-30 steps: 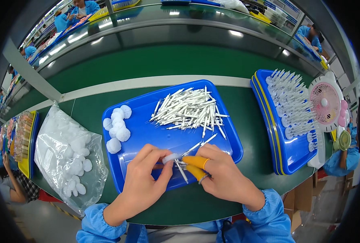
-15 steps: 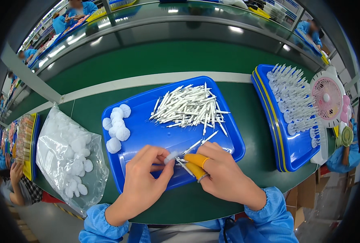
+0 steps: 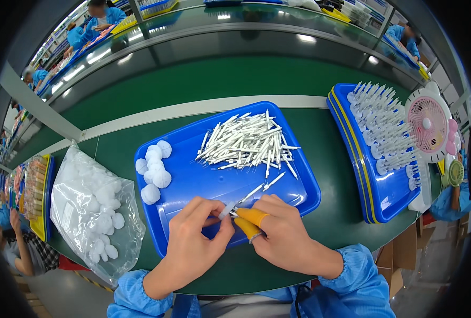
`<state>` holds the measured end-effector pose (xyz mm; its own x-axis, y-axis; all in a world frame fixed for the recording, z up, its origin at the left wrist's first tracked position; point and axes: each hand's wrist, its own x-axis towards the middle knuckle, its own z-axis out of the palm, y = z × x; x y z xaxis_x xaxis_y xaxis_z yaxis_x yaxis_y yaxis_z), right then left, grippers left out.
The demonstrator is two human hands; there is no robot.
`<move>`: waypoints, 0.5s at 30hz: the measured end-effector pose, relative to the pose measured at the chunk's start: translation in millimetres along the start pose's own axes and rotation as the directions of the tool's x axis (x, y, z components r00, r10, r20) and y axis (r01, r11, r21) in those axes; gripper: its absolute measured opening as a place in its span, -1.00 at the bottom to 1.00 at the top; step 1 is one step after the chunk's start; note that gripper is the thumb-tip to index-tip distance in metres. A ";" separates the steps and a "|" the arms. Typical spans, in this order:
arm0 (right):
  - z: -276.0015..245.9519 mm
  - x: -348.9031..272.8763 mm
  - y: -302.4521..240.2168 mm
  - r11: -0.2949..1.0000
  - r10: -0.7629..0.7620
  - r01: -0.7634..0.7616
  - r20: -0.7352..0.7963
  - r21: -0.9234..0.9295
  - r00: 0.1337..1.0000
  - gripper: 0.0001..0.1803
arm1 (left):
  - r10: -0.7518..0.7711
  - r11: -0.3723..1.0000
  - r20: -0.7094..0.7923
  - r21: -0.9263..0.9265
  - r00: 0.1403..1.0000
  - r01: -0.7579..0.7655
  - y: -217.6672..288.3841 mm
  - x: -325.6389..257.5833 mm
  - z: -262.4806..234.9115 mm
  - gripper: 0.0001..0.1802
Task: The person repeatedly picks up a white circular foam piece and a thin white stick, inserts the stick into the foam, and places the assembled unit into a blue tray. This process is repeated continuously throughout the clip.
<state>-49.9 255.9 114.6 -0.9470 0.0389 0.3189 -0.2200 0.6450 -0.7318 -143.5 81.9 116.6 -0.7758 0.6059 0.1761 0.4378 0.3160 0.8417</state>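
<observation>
My left hand (image 3: 198,233) pinches a small translucent white disc (image 3: 226,210) between thumb and fingertips, over the near edge of a blue tray (image 3: 193,159). My right hand (image 3: 280,233), with yellow covers (image 3: 252,216) on its thumb and forefinger, closes on a thin white stick whose tip meets the disc. Fingers hide most of that stick. Two loose white sticks (image 3: 274,182) lie just beyond my hands. A large heap of white sticks with fine wire ends (image 3: 246,140) fills the tray's far side. Several round white pieces (image 3: 154,167) sit along its left side.
On the left lies a clear plastic bag (image 3: 95,201) of white round pieces. To the right, stacked blue and yellow trays (image 3: 352,159) hold rows of upright sticks on discs, beside a pink and white fan (image 3: 427,124). Other people in blue work farther off.
The pinched disc and both hands have shifted slightly. The several white sticks that showed between my right fingers are now mostly hidden, and the fingertips press closer to the disc.
</observation>
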 end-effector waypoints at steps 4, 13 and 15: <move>5.4 -3.4 0.7 1.000 -0.010 0.010 -0.092 -0.006 0.996 -0.53 | 0.044 0.998 -0.007 0.044 0.999 -0.044 -0.6 -5.8 0.9 -0.81; -1.2 15.0 7.4 0.998 0.067 -0.067 0.004 0.015 0.998 -0.67 | 0.004 0.997 -0.052 0.082 0.999 0.000 -6.7 -0.2 -4.1 -0.80; -11.3 18.5 16.7 0.984 0.045 -0.040 0.024 -0.176 0.999 -0.71 | -0.023 0.997 -0.129 0.072 0.991 0.032 -7.8 5.2 -10.6 -0.82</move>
<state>-68.5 276.0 115.0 -0.9613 0.0494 0.2710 -0.1372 0.7673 -0.6265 -155.8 74.9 116.3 -0.8376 0.4996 0.2211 0.4441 0.3868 0.8082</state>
